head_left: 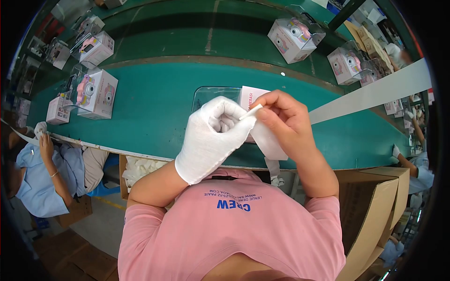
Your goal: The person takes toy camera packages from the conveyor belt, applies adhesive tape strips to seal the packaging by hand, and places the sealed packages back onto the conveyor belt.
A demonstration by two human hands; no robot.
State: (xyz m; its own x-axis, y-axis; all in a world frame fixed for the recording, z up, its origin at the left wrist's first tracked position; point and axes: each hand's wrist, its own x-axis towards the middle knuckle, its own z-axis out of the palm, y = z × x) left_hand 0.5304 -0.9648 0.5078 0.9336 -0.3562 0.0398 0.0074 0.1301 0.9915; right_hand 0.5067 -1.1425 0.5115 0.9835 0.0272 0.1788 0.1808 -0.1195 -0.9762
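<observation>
My left hand [211,136], in a white glove, is closed, with its thumb and forefinger pinching one end of a white strip [269,140]. The bare right hand [286,122] grips the same end between thumb and fingertips, touching the glove. From there the strip hangs down past the table edge. Behind both hands lies a clear plastic tray [206,93] beside a white box with red print [251,96], partly hidden by the hands. A wide pale band [370,96] runs from behind my right hand to the upper right.
Camera boxes with clear covers stand at the left [101,93] and across the green table [290,42]. A co-worker in blue [42,173] sits at the left, gloved hand raised. Open cardboard [375,210] is at the lower right, with a box of white material [140,171] below the edge.
</observation>
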